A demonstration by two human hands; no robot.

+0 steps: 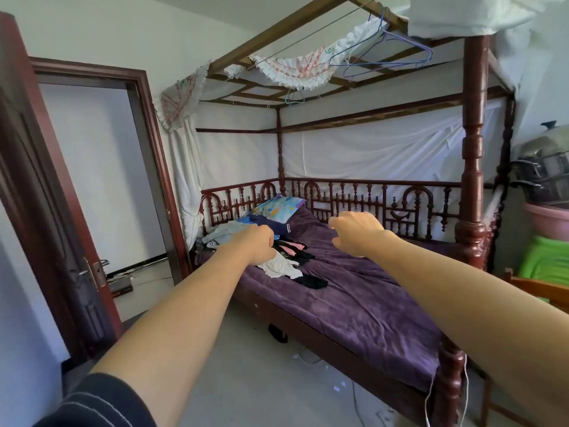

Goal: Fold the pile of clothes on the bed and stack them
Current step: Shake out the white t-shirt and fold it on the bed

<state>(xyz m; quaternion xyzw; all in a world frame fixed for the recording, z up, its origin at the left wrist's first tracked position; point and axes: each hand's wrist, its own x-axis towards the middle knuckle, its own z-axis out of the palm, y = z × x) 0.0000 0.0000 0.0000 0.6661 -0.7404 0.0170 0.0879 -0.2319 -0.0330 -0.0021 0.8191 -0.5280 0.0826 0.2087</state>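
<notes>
A loose pile of clothes (pixel 288 261) lies on the purple bed (pixel 363 303) near its far left end, with white, pink, black and pale blue garments mixed together. A black piece (pixel 311 282) lies at the pile's near edge. My left hand (pixel 257 246) is stretched out in front of the pile, fingers curled loosely, holding nothing. My right hand (pixel 355 231) is raised over the middle of the bed, fingers also loosely curled and empty. Both hands are in the air, some way from the bed.
A patterned pillow (pixel 278 208) lies at the head of the bed. Red carved rails and a bedpost (pixel 472 180) frame the bed. An open door (pixel 46 211) stands at left. Steel pots (pixel 545 171), a pink basin and a green bundle stack at right. Hangers (pixel 381 47) dangle overhead.
</notes>
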